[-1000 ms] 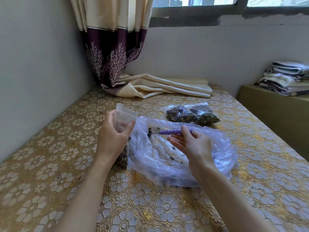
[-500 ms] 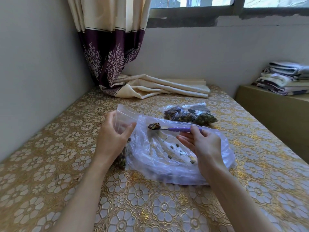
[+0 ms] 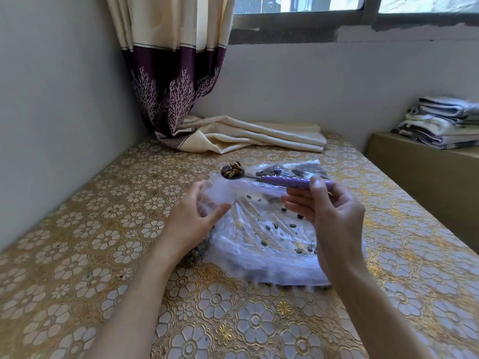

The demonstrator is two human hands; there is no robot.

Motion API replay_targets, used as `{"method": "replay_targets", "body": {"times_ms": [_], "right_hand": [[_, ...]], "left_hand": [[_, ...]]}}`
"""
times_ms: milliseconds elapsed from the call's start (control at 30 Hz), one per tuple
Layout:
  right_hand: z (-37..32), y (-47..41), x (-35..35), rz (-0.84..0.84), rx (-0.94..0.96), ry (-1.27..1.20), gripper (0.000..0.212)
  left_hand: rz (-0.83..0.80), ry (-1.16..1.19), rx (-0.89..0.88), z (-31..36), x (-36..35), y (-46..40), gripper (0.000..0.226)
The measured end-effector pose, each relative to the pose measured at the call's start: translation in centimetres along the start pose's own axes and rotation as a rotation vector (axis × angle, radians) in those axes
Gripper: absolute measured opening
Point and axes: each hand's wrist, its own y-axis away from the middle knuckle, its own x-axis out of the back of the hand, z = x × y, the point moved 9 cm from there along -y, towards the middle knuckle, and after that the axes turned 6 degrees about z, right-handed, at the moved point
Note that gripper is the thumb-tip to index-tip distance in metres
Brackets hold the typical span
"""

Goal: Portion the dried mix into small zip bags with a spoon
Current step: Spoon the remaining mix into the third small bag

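Right hand (image 3: 334,218) pinches purple spoon (image 3: 274,178) heaped with dried mix (image 3: 232,170), left hand (image 3: 191,224) grips small zip bag (image 3: 215,195) beside large plastic bag (image 3: 269,244) of scattered mix, filled bags (image 3: 290,171) behind on floral table (image 3: 103,239)

Small zip bag (image 3: 212,195) blurred and largely behind left hand (image 3: 190,221), folded laundry (image 3: 440,123) cut off (right edge)

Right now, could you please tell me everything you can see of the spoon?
The spoon has a ridged purple handle, plastic by its look, and a thin metal neck ending in a small bowl heaped with brown and greenish dried mix. It lies nearly level, bowl to the left, raised above the large clear bag. The right hand pinches the handle near its end between thumb and fingers. The bowl hangs just above the small zip bag held by the left hand.
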Motion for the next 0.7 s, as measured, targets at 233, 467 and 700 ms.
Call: {"method": "replay_targets", "body": {"times_ms": [233,467,700], "right_hand": [[-1.1,1.1,-2.0,-0.177,0.165,0.089,0.014],[-1.0,0.9,-2.0,-0.214,0.158,0.078,0.017],[-0.4,-1.1,1.6,0.049,0.063,-0.020,0.019]], "left_hand": [[0.037,0.101,0.016,0.4,0.5,0.1,0.082],[0.093,0.093,0.032,0.2,1.2,0.0,0.086],[0.095,0.139,0.039,0.4,1.6,0.2,0.076]]}}
